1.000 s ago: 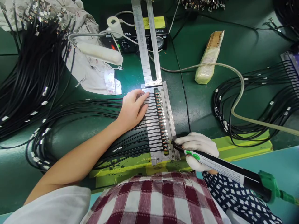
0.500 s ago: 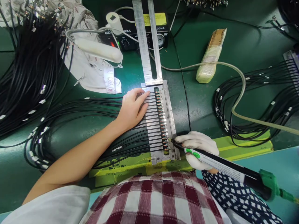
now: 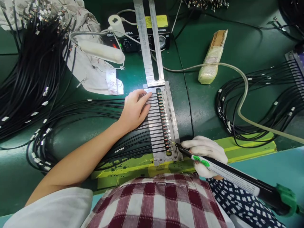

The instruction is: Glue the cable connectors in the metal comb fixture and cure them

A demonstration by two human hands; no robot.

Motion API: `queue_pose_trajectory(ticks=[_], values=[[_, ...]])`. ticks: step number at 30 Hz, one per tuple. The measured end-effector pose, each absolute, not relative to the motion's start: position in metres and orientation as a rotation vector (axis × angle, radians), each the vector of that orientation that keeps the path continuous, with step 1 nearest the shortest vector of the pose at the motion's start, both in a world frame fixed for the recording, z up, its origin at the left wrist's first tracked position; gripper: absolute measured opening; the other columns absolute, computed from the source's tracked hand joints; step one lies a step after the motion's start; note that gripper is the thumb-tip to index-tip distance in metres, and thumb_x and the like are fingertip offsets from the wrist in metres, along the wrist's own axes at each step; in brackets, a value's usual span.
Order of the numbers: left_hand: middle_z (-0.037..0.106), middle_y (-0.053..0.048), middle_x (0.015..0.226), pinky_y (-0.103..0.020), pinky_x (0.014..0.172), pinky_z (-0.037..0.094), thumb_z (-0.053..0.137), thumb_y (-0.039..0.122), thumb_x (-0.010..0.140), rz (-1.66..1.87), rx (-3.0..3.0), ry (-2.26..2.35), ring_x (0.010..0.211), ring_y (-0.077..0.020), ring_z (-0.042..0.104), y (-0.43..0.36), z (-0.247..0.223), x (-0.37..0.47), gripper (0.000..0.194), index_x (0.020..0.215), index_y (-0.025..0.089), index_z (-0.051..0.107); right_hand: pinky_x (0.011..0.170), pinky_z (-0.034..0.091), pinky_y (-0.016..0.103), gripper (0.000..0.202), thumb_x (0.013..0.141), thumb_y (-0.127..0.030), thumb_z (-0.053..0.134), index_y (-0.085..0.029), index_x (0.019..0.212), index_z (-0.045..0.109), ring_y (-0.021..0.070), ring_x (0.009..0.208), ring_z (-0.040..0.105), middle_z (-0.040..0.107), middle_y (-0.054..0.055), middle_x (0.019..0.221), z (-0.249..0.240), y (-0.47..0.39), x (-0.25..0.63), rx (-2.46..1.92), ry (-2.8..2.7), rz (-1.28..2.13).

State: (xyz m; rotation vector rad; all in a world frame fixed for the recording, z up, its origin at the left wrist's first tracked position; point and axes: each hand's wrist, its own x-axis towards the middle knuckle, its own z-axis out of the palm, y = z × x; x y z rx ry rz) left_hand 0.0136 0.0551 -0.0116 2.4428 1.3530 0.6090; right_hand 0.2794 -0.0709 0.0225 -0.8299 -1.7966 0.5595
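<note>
My left hand (image 3: 135, 109), bare, lies on the upper left part of the metal fixture (image 3: 155, 136), over the black cables (image 3: 104, 104). Its thumb and forefinger are apart and hold nothing. A row of cable ends (image 3: 167, 133) with small metal tips runs down the fixture's slot. In a white glove, my right hand (image 3: 206, 155) is wrapped round a black dispensing syringe (image 3: 228, 171) with a white label and green stickers. The syringe's tip is beside the lower right of the fixture, close to the lowest cable ends.
A black control box (image 3: 128, 42) stands at the back behind a metal bracket (image 3: 144, 53). A white lamp (image 3: 102, 52) and a cloth (image 3: 95, 76) are at the left, near a big cable bundle (image 3: 35, 60). A wrapped block (image 3: 211, 63), a hose (image 3: 244, 88) and coiled cables (image 3: 228, 123) lie right.
My right hand and the syringe have shifted slightly right and down, with the tip a little further from the cable ends. My left hand has stayed on the fixture.
</note>
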Motion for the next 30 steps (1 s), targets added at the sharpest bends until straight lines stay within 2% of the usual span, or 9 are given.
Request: queue_pose_trajectory(ticks=[6,13,20,30], values=[[0.051,-0.013,0.13,-0.047,0.102,0.039,0.044,0.029,0.098,0.604,2.445,1.368,0.119,-0.0277,0.049,0.0553,-0.0115,0.0144,0.04,0.136,0.022,0.054,0.05,0.056,0.03,0.019,0.073,-0.017,0.06,-0.018,0.092,0.066,0.0223,0.062,0.075,0.078,0.013,0.085,0.0181,-0.0733,0.2761,-0.811,-1.807,0.596],[0.052,-0.014,0.131,-0.048,0.103,0.039,0.044,0.028,0.098,0.605,2.46,1.362,0.12,-0.0279,0.049,0.0554,-0.0125,0.0129,0.041,0.138,0.022,0.053,0.052,0.057,0.031,0.019,0.072,-0.016,0.063,-0.017,0.091,0.065,0.0234,0.064,0.075,0.078,0.014,0.085,0.0188,-0.0714,0.2754,-0.822,-1.806,0.624],[0.052,-0.013,0.13,-0.046,0.102,0.04,0.044,0.029,0.098,0.608,2.468,1.366,0.119,-0.0272,0.049,0.0554,-0.0124,0.0137,0.04,0.136,0.022,0.054,0.053,0.058,0.031,0.02,0.072,-0.016,0.061,-0.019,0.092,0.065,0.024,0.066,0.076,0.078,0.01,0.084,0.0184,-0.0734,0.2759,-0.852,-1.813,0.644],[0.051,-0.014,0.129,-0.046,0.102,0.039,0.044,0.029,0.098,0.613,2.47,1.364,0.118,-0.0273,0.049,0.0553,-0.0119,0.0137,0.04,0.136,0.021,0.054,0.049,0.056,0.031,0.022,0.072,-0.016,0.061,-0.019,0.093,0.065,0.0233,0.061,0.074,0.078,0.013,0.083,0.0207,-0.0715,0.2754,-0.813,-1.808,0.628]])
